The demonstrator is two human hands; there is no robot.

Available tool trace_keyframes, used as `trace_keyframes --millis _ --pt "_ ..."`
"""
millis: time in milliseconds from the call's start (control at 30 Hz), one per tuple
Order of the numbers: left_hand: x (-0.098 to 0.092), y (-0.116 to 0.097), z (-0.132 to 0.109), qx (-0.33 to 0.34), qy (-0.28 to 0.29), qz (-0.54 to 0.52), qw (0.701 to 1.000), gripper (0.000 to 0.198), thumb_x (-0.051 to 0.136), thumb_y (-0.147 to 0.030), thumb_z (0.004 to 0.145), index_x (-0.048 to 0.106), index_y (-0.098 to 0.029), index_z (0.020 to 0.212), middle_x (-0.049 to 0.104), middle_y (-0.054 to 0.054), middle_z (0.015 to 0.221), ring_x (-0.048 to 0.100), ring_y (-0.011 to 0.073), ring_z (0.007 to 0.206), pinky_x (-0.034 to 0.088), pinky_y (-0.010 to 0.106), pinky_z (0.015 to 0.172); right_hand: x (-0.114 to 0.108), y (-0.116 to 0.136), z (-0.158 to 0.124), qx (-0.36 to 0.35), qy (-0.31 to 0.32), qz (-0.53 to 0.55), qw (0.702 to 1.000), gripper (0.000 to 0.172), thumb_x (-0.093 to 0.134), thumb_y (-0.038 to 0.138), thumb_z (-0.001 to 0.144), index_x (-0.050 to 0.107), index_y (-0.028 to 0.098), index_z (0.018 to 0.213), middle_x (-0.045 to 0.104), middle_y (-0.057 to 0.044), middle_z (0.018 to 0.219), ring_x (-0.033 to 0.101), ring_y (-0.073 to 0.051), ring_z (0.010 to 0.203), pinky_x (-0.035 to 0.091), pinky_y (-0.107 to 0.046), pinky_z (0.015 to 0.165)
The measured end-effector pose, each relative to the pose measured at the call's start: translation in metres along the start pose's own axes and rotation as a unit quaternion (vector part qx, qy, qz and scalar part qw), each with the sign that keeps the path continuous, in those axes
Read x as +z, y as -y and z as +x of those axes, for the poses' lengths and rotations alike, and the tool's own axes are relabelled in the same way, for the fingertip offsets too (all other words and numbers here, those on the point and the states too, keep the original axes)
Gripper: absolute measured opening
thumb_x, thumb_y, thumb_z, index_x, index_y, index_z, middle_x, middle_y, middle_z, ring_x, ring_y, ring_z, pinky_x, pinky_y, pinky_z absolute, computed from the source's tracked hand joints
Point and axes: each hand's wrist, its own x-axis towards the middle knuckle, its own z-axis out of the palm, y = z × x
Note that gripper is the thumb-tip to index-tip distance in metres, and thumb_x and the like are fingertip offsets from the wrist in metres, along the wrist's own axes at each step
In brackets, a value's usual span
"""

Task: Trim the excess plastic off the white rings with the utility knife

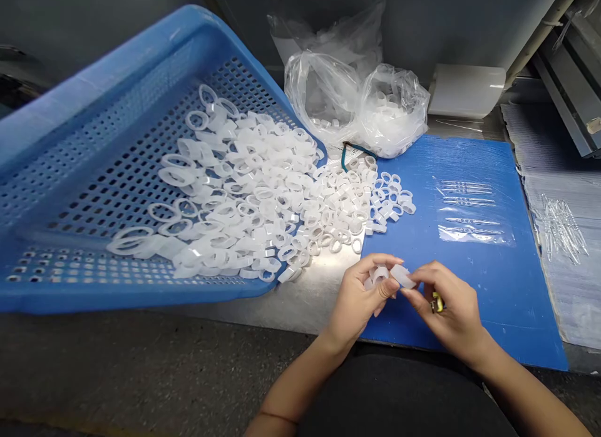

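Observation:
My left hand (361, 299) is closed around a few translucent white plastic rings (379, 274) near the front edge of the blue mat. Between the thumb and fingertips of my right hand (446, 305) is another white plastic ring (402, 276), which meets the left fingertips too. A small yellow and black object (437, 302) is tucked in the curled fingers of my right hand; its kind I cannot make out. Just beyond my left hand lies a heap of loose white rings (338, 205), spilling from a tilted blue perforated basket (141, 86).
Clear plastic bags (394, 118) with white pieces stand behind the heap. The blue mat (498, 293) bears a clear packet (474, 230) of slim clear parts. Right of it, more slim clear pieces (563, 227) lie on a pale ridged sheet (573, 299). A metal rack (568, 80) stands at right.

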Motion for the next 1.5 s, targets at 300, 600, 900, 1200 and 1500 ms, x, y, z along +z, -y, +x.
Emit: trace_keyframes --millis 300,600,900,1200,1500 --pt "-0.001 -0.003 0.002 0.011 0.041 -0.113 0.993 0.032 0.082 -0.037 0.067 0.065 -0.016 0.084 0.068 0.004 0.084 0.042 0.0017 0.043 0.025 0.012 0.03 0.002 0.002 -0.003 -0.003 -0.03 -0.014 0.999 0.017 0.056 0.017 0.091 0.053 0.024 0.105 0.066 0.001 0.075 0.052 -0.01 0.045 0.043 -0.022 0.045" --pt "-0.002 -0.003 0.0 0.039 0.057 -0.109 0.992 0.026 0.079 -0.035 0.071 0.065 -0.018 0.086 0.071 0.004 0.09 0.043 0.0015 0.042 0.026 0.013 0.032 0.0 0.003 -0.006 0.039 -0.008 0.03 0.999 0.007 0.056 0.02 0.09 0.052 0.023 0.095 0.063 0.002 0.072 0.048 -0.009 0.043 0.038 -0.022 0.042" --pt "-0.004 -0.001 -0.003 0.12 0.014 -0.007 0.993 0.019 0.076 -0.033 0.075 0.068 -0.021 0.087 0.073 0.007 0.096 0.063 0.0133 0.068 0.045 0.02 0.051 0.003 0.0 -0.007 0.087 0.002 0.056 0.995 0.005 0.056 0.025 0.09 0.054 0.022 0.094 0.06 0.004 0.066 0.046 -0.009 0.043 0.035 -0.022 0.041" --pt "-0.004 -0.003 -0.003 0.207 0.018 0.065 0.976 0.011 0.071 -0.02 0.081 0.069 -0.022 0.092 0.074 0.006 0.097 0.068 0.0184 0.092 0.053 0.028 0.081 0.001 0.001 -0.004 0.105 0.009 0.093 0.99 0.006 0.058 0.022 0.088 0.055 0.021 0.094 0.062 0.004 0.065 0.044 -0.008 0.041 0.037 -0.021 0.042" --pt "-0.007 -0.004 -0.002 0.369 0.043 0.262 0.89 0.023 0.065 -0.01 0.083 0.066 -0.022 0.103 0.074 0.006 0.097 0.069 0.018 0.091 0.056 0.03 0.082 -0.005 0.005 0.005 0.196 0.077 0.184 0.96 0.013 0.049 0.02 0.085 0.062 0.019 0.089 0.07 0.0 0.063 0.065 -0.015 0.055 0.048 -0.022 0.053"
